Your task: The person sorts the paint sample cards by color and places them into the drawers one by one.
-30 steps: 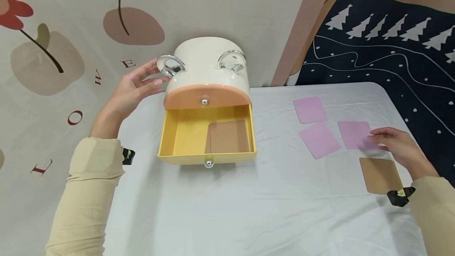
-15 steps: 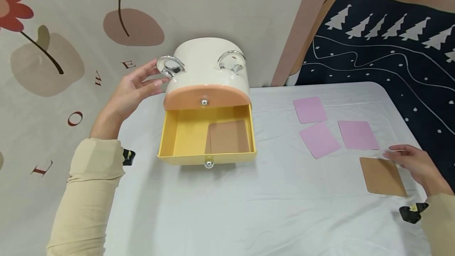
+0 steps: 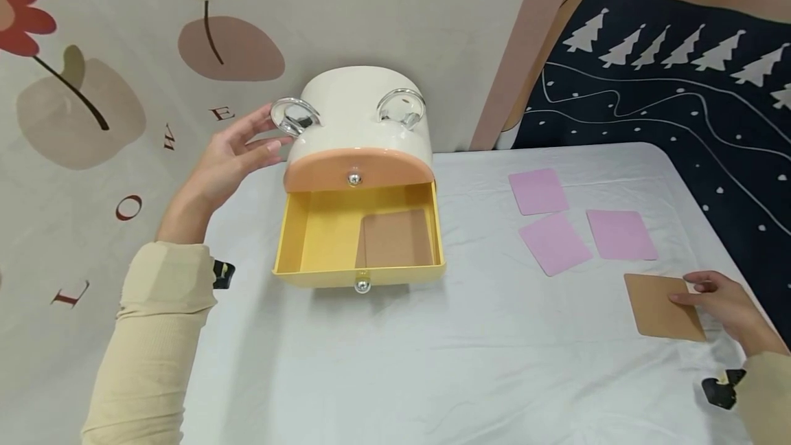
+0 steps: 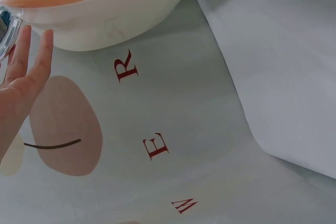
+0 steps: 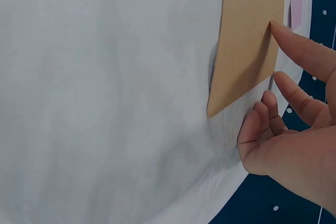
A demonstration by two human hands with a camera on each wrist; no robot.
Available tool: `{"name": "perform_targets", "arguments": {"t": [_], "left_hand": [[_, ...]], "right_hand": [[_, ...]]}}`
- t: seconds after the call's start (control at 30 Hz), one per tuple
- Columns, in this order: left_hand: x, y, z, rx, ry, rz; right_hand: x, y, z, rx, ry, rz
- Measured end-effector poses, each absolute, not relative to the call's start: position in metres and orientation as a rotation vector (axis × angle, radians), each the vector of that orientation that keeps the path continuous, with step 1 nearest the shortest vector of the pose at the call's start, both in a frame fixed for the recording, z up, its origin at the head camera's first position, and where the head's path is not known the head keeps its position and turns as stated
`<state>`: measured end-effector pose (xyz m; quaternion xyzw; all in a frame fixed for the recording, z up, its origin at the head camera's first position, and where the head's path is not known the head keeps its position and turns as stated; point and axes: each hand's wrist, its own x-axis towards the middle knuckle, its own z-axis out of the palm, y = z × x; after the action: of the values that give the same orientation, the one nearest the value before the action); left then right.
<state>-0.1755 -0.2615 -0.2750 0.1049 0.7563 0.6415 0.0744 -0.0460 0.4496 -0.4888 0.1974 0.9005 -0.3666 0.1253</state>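
In the head view, my right hand is at the right edge of a square brown card lying on the table. The right wrist view shows the thumb's tip on the face of that brown card and the index fingertip at its edge. My left hand reaches to the silver ring on the left of a cream drawer box, its fingers extended beside the ring. The box's yellow drawer is pulled out, with brown card inside its right half.
Three lilac cards lie right of the box: a far lilac card, a near one and a right one. An orange drawer front is above the yellow drawer. A printed cloth hangs behind the table.
My right hand has left the right-hand lilac card and moved nearer to me, onto the brown card's edge. The left hand, box and cards stay in place.
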Motion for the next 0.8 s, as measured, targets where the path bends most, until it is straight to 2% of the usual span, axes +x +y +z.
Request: {"name": "perform_targets", "arguments": {"t": [0.8], "left_hand": [[-0.1754,-0.2615,-0.2748,0.326,2.302,1.898]], "right_hand": [[-0.0464,0.4446,-0.4887,0.536,2.691,-0.964]]}}
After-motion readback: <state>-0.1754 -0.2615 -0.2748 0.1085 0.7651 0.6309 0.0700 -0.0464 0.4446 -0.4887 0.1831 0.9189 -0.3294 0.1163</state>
